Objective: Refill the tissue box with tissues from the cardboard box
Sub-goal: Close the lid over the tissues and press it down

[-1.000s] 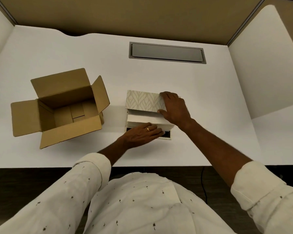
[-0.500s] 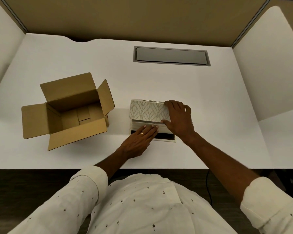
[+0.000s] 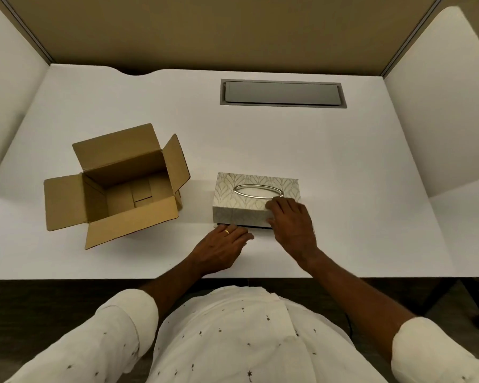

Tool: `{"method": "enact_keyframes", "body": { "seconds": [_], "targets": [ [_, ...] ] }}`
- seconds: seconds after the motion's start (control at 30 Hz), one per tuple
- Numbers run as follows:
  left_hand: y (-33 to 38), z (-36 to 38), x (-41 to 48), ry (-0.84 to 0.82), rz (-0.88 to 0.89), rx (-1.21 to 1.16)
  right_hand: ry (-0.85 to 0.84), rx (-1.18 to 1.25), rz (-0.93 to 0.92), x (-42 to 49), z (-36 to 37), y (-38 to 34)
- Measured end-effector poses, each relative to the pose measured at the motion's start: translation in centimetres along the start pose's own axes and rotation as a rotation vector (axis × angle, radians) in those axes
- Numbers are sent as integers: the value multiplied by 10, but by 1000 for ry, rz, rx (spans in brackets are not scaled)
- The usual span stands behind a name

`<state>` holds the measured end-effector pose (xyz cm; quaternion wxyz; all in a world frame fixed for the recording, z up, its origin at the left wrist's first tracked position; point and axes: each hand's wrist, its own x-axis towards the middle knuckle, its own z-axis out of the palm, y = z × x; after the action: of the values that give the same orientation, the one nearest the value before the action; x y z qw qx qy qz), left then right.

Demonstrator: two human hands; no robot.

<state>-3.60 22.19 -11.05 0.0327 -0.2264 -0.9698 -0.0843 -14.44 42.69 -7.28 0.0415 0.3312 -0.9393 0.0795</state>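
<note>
The right hand (image 3: 292, 225) grips the tissue box (image 3: 241, 201); the left hand (image 3: 221, 248) lies flat beside its base.

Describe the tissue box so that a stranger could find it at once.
On the white desk, look right of the open cardboard box, near the front edge. The tissue box alone has a pale leaf pattern and an oval metal-rimmed slot on top.

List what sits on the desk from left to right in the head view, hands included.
cardboard box → left hand → right hand. The tissue box spans both hands, so I leave it unplaced.
</note>
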Motion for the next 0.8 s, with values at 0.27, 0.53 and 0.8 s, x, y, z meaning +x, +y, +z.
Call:
{"method": "enact_keyframes", "body": {
  "seconds": [0.27, 0.53, 0.8],
  "targets": [
    [-10, -7, 0, 78, -156, 24, 65, 32, -38, -26, 16, 1],
    [-7, -4, 0, -109, -270, 45, 148, 124, -85, -39, 21, 6],
    [-4, -5, -2, -143, -276, 47, 144, 141, -64, -46, 26, 7]
  ]
}}
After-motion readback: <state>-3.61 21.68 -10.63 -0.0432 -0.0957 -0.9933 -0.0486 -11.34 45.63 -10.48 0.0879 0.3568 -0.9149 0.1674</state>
